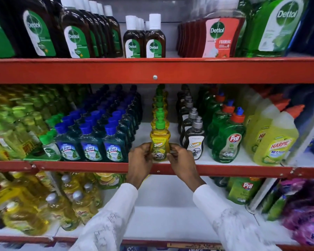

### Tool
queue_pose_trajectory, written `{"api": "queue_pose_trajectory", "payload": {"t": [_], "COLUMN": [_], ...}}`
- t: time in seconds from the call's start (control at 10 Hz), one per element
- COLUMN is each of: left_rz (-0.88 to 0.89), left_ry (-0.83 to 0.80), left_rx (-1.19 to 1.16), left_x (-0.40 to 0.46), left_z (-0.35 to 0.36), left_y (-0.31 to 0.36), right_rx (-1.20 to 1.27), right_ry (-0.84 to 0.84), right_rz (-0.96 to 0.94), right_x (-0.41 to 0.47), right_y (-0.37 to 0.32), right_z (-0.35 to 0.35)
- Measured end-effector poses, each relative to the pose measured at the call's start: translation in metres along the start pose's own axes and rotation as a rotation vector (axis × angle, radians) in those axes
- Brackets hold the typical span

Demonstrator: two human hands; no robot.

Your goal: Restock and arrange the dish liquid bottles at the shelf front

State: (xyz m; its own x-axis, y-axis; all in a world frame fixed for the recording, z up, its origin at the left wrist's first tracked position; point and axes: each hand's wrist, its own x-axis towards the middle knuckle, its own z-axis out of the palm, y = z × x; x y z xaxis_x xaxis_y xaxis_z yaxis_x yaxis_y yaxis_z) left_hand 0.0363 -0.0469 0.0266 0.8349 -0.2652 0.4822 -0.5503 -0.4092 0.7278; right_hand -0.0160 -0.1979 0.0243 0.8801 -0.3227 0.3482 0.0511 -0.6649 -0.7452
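A yellow dish liquid bottle [159, 140] with a green pump cap stands upright at the front edge of the middle shelf [225, 170]. My left hand [140, 160] grips its lower left side and my right hand [179, 159] grips its lower right side, fingers wrapped around the label. Behind it a single-file row of matching yellow bottles [159, 109] runs to the back. To its right stands a row of dark bottles with grey pump caps [194, 142], with bare white shelf between the two rows.
Blue-capped Lizol bottles [92, 144] crowd the left, green Pril bottles [227, 140] and yellow Harpic bottles [274, 142] the right. Dettol bottles [144, 42] fill the shelf above. The lower shelf holds yellow bottles [25, 211] at left and a white gap below my arms.
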Motion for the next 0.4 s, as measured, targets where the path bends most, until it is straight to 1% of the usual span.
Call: {"api": "queue_pose_trajectory", "payload": {"t": [0.3, 0.4], "left_rz": [-0.001, -0.030], "left_ry": [-0.004, 0.012], "left_rx": [-0.031, -0.007], "left_x": [-0.0019, -0.0033], "left_z": [0.0028, 0.0033], "left_y": [0.0012, 0.0013], "right_rx": [0.015, 0.058], "right_ry": [0.012, 0.038], "right_rz": [-0.018, 0.027], "right_x": [-0.0023, -0.0016], "right_y": [0.0011, 0.0015], "right_z": [0.0020, 0.0021]}}
